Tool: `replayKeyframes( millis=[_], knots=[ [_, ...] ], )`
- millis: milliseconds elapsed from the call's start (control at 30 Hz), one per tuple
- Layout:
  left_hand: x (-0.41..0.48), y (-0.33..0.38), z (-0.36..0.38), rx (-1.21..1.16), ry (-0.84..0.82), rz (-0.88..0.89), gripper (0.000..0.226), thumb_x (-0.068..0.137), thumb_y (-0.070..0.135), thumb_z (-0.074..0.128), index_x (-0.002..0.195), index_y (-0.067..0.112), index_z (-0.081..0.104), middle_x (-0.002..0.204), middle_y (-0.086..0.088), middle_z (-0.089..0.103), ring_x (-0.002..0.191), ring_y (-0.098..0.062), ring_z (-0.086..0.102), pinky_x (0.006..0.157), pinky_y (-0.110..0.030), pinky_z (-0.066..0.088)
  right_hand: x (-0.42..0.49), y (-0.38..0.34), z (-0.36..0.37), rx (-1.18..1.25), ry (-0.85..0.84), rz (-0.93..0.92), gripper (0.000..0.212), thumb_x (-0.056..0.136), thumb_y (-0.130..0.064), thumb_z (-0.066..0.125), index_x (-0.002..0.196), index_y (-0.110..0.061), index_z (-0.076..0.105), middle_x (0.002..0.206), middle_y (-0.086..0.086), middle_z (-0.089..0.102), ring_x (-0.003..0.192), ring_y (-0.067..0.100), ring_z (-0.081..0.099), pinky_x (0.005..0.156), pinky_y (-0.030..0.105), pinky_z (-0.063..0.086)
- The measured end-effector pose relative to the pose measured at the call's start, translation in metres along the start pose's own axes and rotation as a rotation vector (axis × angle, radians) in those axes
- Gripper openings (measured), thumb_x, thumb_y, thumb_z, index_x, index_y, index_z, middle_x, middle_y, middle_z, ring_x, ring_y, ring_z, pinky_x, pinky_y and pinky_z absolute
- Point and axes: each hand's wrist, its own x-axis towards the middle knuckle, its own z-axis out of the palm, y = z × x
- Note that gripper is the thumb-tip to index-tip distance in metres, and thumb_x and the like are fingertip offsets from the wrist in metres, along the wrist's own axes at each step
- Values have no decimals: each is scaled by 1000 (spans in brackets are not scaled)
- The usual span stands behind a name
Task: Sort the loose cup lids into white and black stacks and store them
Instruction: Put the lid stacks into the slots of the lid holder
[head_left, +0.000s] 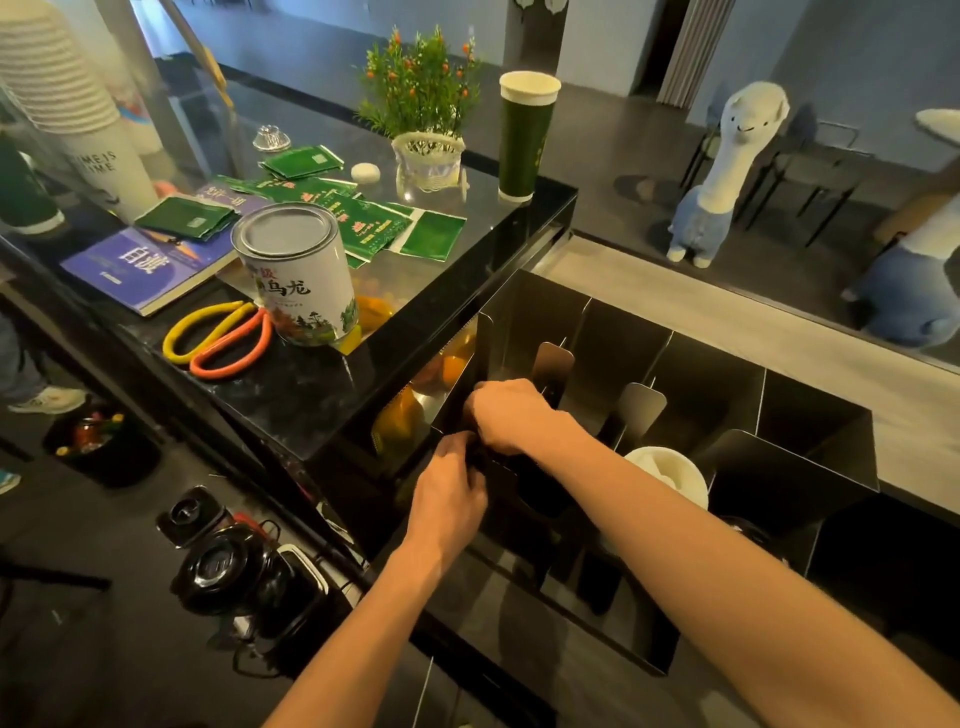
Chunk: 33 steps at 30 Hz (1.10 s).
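Forearms: both reach in from the bottom edge and meet at the rack's left end.
Left hand (451, 496): fingers curled on what look like black lids (519, 483), probably steadying the stack from below.
Right hand (511, 415): pressed against the left, curled over the same lids, apparently seating them in the leftmost slot.
White lids (670, 470): stacked one slot to the right, kept apart by colour.
Steel divider rack (810, 467): partitions keep each stack upright.
Tea tin (298, 275): on the counter beyond, uninvolved.
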Motion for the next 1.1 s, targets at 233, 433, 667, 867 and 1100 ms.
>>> replayKeyframes(
  millis=[233,433,667,867,1100],
  knots=[
    [24,7,-4,302,-288,124,72,96,5,57,160,22,29,164,0,34,149,-19,37,120,-32,35,-80,9,24,454,691,225,24,100,-24,50,116,-22,68,118,-4,62,106,14,57,85,31,54],
    [53,7,0,440,-557,86,80,94,-3,51,163,19,17,172,0,9,158,-17,8,128,-37,16,-102,-3,66,271,305,326,64,105,-46,37,159,-17,17,166,8,16,152,27,15,122,39,16],
    [58,21,-4,386,-670,-42,82,98,-5,48,164,23,9,171,-4,13,149,-29,35,118,-39,38,-101,-7,71,185,271,317,67,108,-31,36,159,-9,-2,167,16,-4,154,33,-3,123,44,-1],
    [56,15,2,439,-571,26,88,93,-10,55,164,22,14,173,4,-1,158,-19,9,126,-37,24,-107,-18,75,195,273,337,75,104,-20,45,159,-7,-5,166,20,-9,153,36,-7,122,45,-4],
    [25,-13,4,530,-441,217,84,99,8,59,163,16,7,172,-4,8,152,-22,31,121,-32,34,-100,-26,75,343,349,424,71,104,-23,50,159,-13,8,167,15,-1,154,33,-3,121,43,-1]
  ],
)
